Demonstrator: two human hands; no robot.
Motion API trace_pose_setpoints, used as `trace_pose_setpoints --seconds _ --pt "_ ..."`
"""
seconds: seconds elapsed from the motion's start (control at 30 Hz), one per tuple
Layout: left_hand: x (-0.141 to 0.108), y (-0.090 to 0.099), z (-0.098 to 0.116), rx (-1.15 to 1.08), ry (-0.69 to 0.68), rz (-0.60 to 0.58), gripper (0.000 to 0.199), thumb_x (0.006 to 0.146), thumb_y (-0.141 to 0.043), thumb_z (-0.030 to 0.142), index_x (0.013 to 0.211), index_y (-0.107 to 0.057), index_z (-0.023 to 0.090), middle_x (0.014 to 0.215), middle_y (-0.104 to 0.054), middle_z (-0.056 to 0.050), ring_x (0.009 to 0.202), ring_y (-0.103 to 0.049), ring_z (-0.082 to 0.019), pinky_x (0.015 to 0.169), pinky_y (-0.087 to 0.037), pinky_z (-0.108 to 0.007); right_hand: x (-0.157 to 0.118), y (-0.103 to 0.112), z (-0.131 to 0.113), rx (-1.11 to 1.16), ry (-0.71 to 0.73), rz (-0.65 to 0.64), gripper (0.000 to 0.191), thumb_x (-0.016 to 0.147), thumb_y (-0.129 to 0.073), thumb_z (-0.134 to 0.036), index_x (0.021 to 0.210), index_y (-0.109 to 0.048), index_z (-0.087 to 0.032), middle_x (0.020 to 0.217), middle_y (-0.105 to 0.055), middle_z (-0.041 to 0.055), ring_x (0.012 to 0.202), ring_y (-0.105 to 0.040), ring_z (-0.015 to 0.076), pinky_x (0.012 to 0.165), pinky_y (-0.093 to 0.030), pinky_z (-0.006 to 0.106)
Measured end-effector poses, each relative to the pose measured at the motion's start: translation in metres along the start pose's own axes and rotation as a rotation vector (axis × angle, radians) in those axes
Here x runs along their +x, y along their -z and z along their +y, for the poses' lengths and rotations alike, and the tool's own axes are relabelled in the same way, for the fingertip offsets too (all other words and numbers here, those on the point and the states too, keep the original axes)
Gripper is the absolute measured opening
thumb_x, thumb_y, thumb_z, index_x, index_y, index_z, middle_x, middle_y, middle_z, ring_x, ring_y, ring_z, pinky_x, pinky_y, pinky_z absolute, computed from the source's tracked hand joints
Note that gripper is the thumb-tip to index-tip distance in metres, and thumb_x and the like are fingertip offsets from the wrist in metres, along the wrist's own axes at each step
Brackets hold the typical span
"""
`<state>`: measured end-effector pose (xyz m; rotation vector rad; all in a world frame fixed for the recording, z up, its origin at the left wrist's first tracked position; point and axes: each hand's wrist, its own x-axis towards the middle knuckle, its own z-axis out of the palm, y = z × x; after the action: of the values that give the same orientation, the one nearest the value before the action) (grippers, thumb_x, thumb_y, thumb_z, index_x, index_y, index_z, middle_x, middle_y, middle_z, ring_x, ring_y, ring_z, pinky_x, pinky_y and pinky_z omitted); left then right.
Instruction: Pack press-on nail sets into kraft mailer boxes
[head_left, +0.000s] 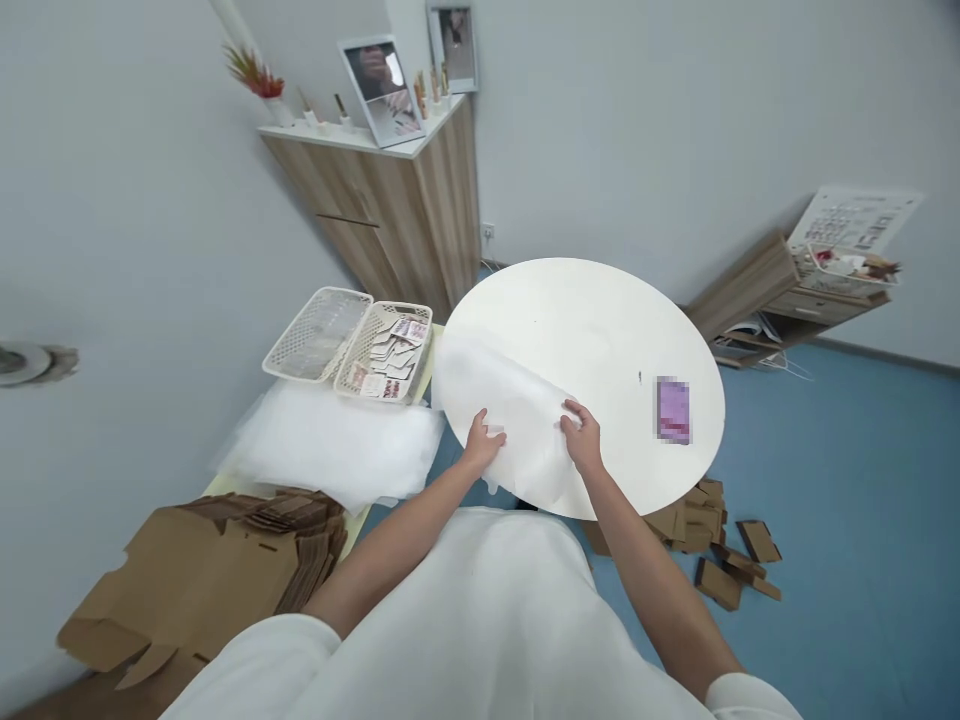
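Note:
A thin white translucent sheet point(517, 395), perhaps foam or plastic wrap, lies over the near left part of the round white table point(585, 300). My left hand point(484, 443) pinches its near edge, thumb and fingers closed on it. On the sheet's right side, my right hand point(581, 435) grips the edge between thumb and curled fingers. Part of the sheet hangs past the table's front rim. To the right on the tabletop rests a purple rectangular item point(673, 410), blurred by pixels. A small dark mark point(640, 377) shows beside it.
Left of the table, a stack of white sheets point(337, 440) lies below an open lidded basket point(382, 390) holding cards. Flat brown cardboard boxes point(217, 560) are piled nearer me. Small folded boxes point(720, 580) lie on the blue floor. A wooden cabinet point(390, 210) stands behind.

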<state>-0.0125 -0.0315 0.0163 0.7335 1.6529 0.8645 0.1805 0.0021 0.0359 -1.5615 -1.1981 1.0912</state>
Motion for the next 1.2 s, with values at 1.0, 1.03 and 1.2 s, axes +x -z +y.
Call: trace_pose_setpoints --seconds 1.0,1.03,1.2 --pt "0.008 -0.067 -0.015 1.262 -0.598 -0.138 0.052 0.081 -0.041 0.033 0.131 -0.033 0.019 0.141 -0.027 -0.010 0.131 -0.017 -0.029 0.099 -0.023 -0.046 0.006 0.075 0.076 -1.092 0.222 -0.326 0.048 0.085 -0.031 -0.034 0.131 -0.032 -0.019 0.142 -0.025 0.0092 0.131 -0.015 0.0254 0.099 -0.017 0.046" --pt "0.009 -0.066 -0.014 1.293 -0.604 -0.173 0.052 0.081 -0.040 0.033 0.131 -0.033 0.020 0.141 -0.027 -0.010 0.132 -0.014 -0.028 0.100 -0.022 -0.047 0.008 0.075 0.077 -1.111 0.216 -0.348 0.049 0.085 -0.030 -0.035 0.131 -0.032 -0.019 0.143 -0.025 0.0090 0.132 -0.014 0.0252 0.100 -0.016 0.047" --pt "0.018 -0.068 -0.008 1.337 -0.573 -0.196 0.054 0.082 -0.039 0.035 0.132 -0.030 0.018 0.142 -0.025 -0.011 0.133 -0.010 -0.029 0.100 -0.018 -0.049 0.019 0.075 0.078 -1.143 0.188 -0.365 0.050 0.086 -0.028 -0.036 0.133 -0.029 -0.017 0.144 -0.021 0.0089 0.133 -0.011 0.0250 0.100 -0.014 0.049"
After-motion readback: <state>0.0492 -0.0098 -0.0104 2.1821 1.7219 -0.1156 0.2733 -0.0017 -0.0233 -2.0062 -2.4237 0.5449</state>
